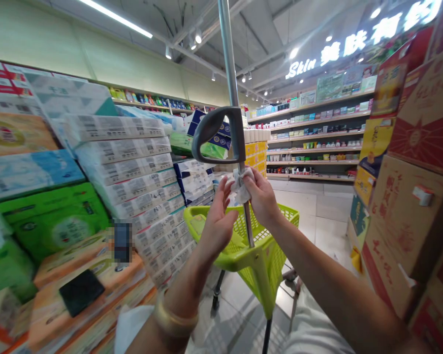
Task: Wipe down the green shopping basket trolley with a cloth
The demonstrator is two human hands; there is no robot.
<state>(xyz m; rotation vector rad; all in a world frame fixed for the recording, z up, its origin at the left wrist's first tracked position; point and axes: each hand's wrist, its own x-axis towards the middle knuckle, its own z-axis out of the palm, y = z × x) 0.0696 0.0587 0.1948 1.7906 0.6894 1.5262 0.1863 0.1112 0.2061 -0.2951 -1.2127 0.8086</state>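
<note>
Right at the fingertips, a crumpled white wipe [239,187] is pinched by the right hand [262,199], thumb and fingers [251,181] closed tight on it, and it's pressed up against the metal pole [229,59] just under the grey handle [210,130]. So yeah, the wipe is held on the pole, above the green basket [266,268], between the two hands. The left hand [217,221] is raised just beside it, palm turned toward the pole, its fingers [223,189] stretched out and loosely spread, nothing gripped. The tips are brought right up to the wipe's edge, though whether it's actually touched can't be told for sure. A gold bangle [173,322] is worn on the left wrist, and both forearms are bare.

Moving out a bit: the pole is fixed into the near rim of the basket, a lime-green mesh one, which is carried on a dark frame over a pale tiled floor [317,211]. The pole runs up past the top of the view.

To the left, packs of tissue paper [133,162] are stacked high, with green, blue and orange packs piled nearer by, and a flat black thing [81,291] is laid on one orange pack. To the right, red and brown cardboard boxes [409,221] are stacked close to the basket. Further back, shelves [317,142] lined with bottles are lit from the ceiling, and a glowing white sign [354,42] is hung above them.
</note>
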